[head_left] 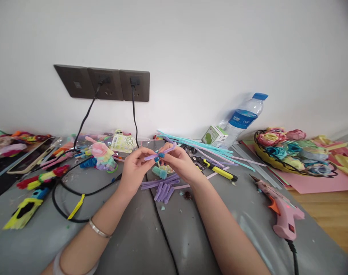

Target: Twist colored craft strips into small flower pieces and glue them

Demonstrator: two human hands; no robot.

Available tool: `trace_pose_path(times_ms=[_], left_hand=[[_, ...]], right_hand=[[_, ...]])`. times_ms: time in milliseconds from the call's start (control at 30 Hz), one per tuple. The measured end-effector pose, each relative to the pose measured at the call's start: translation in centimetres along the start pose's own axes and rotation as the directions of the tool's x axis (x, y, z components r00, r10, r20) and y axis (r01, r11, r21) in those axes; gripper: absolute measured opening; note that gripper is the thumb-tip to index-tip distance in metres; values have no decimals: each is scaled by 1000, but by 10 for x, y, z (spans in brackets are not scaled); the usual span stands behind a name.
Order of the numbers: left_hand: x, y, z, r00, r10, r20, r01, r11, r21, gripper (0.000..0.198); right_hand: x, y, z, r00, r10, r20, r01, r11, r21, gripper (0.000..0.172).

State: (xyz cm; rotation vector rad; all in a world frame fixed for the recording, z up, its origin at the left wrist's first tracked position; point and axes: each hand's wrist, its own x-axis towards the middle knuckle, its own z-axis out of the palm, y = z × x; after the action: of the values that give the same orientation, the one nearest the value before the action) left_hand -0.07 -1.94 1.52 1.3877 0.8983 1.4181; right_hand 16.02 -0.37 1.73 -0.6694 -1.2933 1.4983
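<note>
A short purple pipe cleaner (151, 156) is pinched between both hands above the grey table. My left hand (137, 165) grips its left part with thumb and finger. Close beside it, my right hand (178, 160) pinches the same piece, whose end sticks up past the fingers. Below the hands lie folded purple pipe cleaner pieces (164, 192), with a small light blue bundle (159, 172) just above them. Long turquoise pipe cleaners (196, 142) lie behind my right hand. A yellow and black cutter (219, 170) rests to the right of it.
A pink glue gun (285, 215) lies at the right, its cord running to the front edge. Behind stand a water bottle (242, 119) and a small box (214, 134). A flower basket (258, 152) sits far right. Black cables (59, 202) loop across the left side.
</note>
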Motion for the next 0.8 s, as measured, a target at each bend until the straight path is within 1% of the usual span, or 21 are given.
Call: trace_pose_path(times_ms=[67, 167, 267, 433, 633, 800], left_hand=[[0, 1, 1, 998, -47, -28, 45, 994, -95, 10], [0, 4, 2, 989, -138, -45, 125, 967, -224, 20], [-1, 6, 5, 977, -204, -58, 177, 935, -307, 27], [-1, 5, 7, 971, -223, -85, 177, 911, -373, 27], [0, 7, 9, 962, -261, -75, 202, 873, -445, 30], [1, 9, 9, 957, -285, -56, 224, 847, -483, 31]], right_hand=[[0, 0, 1, 1000, -17, 6, 17, 1000, -10, 24], [0, -1, 2, 998, -56, -20, 56, 998, -6, 23], [-1, -3, 3, 998, -62, -23, 61, 998, -35, 22], [-1, -6, 5, 999, -46, 0, 46, 993, -110, 23], [-1, -7, 5, 999, -13, 32, 15, 998, -68, 26], [-1, -7, 4, 997, -6, 72, 9, 999, -46, 24]])
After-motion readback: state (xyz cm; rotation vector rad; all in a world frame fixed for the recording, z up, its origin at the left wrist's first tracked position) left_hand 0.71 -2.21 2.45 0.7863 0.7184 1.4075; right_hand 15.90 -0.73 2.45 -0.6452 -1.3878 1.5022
